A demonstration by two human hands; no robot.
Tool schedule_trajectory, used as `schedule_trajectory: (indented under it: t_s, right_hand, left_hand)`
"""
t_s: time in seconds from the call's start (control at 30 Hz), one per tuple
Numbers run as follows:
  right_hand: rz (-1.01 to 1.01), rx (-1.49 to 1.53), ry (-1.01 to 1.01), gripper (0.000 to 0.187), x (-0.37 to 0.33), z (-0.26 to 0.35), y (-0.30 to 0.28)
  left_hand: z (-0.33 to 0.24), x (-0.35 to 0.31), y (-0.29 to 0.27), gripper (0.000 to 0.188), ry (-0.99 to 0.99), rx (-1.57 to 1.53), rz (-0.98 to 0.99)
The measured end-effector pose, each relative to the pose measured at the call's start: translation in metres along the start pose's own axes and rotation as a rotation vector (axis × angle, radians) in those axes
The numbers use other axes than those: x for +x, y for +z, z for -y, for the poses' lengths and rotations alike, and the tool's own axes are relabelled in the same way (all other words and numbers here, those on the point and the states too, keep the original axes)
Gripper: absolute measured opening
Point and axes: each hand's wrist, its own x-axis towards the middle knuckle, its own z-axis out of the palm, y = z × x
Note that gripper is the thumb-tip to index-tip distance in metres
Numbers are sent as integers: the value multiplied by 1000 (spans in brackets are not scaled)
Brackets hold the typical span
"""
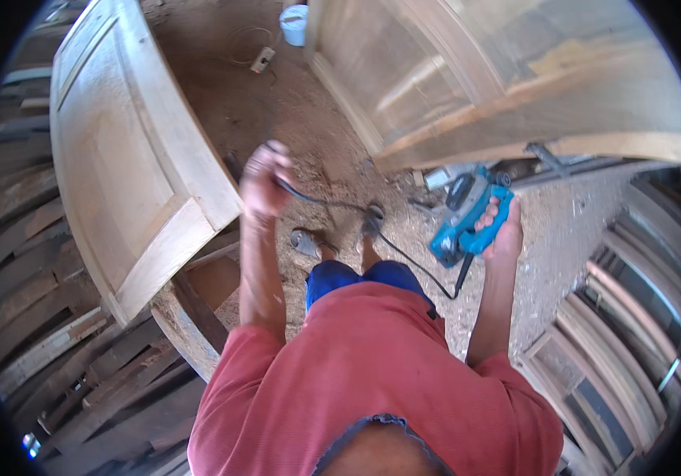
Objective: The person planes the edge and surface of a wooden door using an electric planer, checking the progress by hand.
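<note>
My right hand (pixel 501 226) is wrapped round the handle of a teal electric hand planer (pixel 461 208), held out to my right above the floor. From the planer's rear a dark power cord (pixel 416 262) loops down, passes in front of my legs and rises to my left. My left hand (pixel 267 181), a little blurred, is closed on that cord. Close beside the left hand is the corner of a pale panelled wooden door (pixel 130 159), which the hand does not seem to grip.
Another panelled wooden door (pixel 467 87) stands at the far right, with a clamp-like metal piece (pixel 547 157) at its near edge. A white bucket (pixel 294 25) and a socket box (pixel 262 59) sit on the shavings-strewn floor. Stacked boards (pixel 23 262) line the left; frames (pixel 594 373) lean right.
</note>
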Motion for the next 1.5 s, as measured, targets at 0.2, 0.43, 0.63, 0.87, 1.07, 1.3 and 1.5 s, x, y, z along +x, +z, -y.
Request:
schedule_trajectory:
  t_s: [0.2, 0.43, 0.63, 0.87, 1.07, 1.3, 1.5]
  right_hand:
    - [121, -390, -22, 44, -11, -12, 51]
    - [454, -575, -68, 43, -10, -30, 124]
    - [690, -598, 8, 40, -30, -75, 207]
    - [820, -520, 191, 42, -63, -150, 272]
    - [1079, -697, 149, 50, -119, -211, 307]
    - [1185, -857, 56, 51, -147, -249, 303]
    - [1145, -916, -15, 42, -151, -265, 307]
  left_hand:
    - [140, -55, -140, 27, -523, 810, -252]
    - [134, -87, -192, 21, -450, 1027, -248]
    - [182, -162, -277, 20, -641, 1431, -187]
    - [156, -175, -258, 28, -736, 1234, -395]
    - [176, -206, -324, 38, -470, 1072, -609]
    - [156, -215, -319, 46, -316, 576, -981]
    - [143, -215, -329, 39, -306, 510, -884]
